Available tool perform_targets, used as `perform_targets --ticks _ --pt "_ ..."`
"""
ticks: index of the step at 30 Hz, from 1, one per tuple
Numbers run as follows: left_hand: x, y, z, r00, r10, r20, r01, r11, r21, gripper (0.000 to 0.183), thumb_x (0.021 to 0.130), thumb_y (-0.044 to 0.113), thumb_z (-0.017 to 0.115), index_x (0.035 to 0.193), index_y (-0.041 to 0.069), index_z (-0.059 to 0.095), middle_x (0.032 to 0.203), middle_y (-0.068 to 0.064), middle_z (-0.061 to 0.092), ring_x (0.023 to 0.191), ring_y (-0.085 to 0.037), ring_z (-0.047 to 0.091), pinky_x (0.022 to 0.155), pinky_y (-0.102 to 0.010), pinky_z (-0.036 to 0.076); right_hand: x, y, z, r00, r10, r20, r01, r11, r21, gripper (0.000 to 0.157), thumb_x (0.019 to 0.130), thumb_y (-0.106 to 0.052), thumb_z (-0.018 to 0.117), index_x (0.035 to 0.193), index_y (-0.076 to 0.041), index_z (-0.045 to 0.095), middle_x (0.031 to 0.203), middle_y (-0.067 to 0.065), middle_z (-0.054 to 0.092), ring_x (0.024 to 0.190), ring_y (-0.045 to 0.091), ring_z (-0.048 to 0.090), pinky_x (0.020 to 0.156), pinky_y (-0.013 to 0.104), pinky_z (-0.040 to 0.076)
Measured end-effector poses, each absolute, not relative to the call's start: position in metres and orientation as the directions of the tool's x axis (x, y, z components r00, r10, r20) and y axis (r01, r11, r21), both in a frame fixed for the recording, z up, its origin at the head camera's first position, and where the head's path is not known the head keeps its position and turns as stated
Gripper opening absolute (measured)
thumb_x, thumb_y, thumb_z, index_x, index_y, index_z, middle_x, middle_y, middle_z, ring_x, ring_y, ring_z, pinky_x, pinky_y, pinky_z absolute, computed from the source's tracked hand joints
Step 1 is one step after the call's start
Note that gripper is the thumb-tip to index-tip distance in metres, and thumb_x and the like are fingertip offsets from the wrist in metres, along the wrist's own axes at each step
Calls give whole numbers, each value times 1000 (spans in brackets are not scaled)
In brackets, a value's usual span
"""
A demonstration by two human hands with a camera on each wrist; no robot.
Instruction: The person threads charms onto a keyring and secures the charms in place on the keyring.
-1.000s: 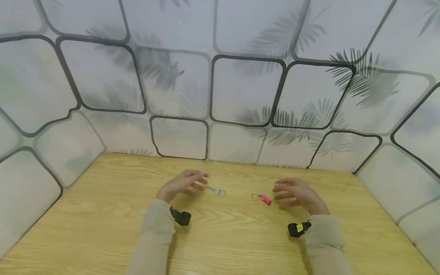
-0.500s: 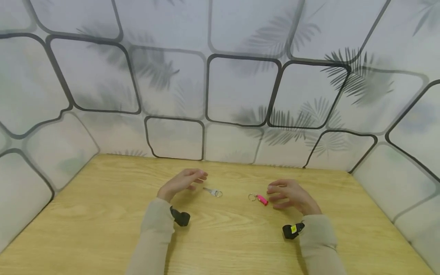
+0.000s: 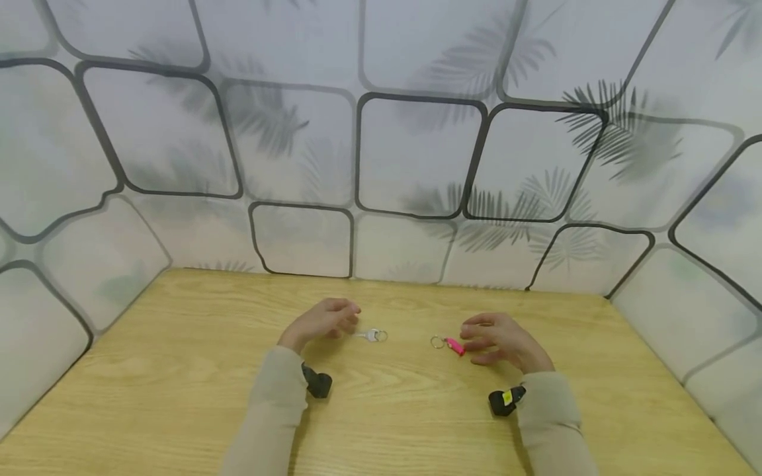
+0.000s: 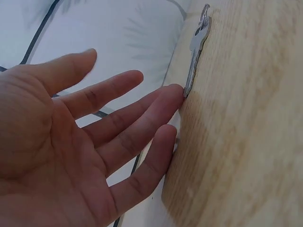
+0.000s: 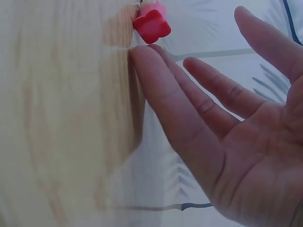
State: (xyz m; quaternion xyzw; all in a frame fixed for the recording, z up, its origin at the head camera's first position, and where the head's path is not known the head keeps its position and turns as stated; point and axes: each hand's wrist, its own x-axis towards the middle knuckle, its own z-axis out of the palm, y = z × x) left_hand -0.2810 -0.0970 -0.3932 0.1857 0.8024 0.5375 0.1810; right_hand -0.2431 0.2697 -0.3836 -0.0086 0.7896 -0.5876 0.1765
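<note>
A silver key with a split ring lies flat on the wooden table, its blade pointing to my left hand. In the left wrist view, one fingertip of that hand meets the end of the key's blade, apparently touching it; the fingers are loosely bent and grip nothing. My right hand hovers at the pink key fob, which has its own ring. Its relaxed fingers end just short of the fob's flower-shaped end in the right wrist view, holding nothing.
A patterned cloth-like wall closes off the table's back and both sides. Black wrist cameras, one on the left and one on the right, hang under the cuffs. Table surface stretches in front of and beside both hands.
The key has turned, its blade end swinging toward me along with my left fingertips. My right hand has come left, closer to the pink fob. The head view has shifted slightly.
</note>
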Motion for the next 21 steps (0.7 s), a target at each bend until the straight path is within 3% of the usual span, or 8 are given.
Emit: perform_targets --ticks 5,12,21 --pt "-280 -96 -395 -887 448 -113 59 354 933 39 108 16 50 133 -14 53 125 -27 64 103 -35 70 88 -41 57 -245 268 -384 -930 -240 -280 195 324 -926 50 98 -9 65 135 18 45 127 26 60 99 26 68 81 43 61" --pt "-278 -90 -397 -926 346 -148 -8 374 927 26 97 5 66 118 -11 65 100 -13 72 75 -15 68 70 -29 59 -246 268 -389 -928 -252 -274 182 337 -924 54 93 4 68 137 21 42 127 31 55 92 21 68 77 40 62" --pt "-270 -78 -393 -965 171 -199 -107 437 893 20 88 -1 74 107 -6 71 88 -9 72 74 -17 68 67 -30 58 -245 263 -390 -932 -236 -273 183 341 -922 44 90 9 69 128 21 50 109 20 60 83 18 68 74 37 62"
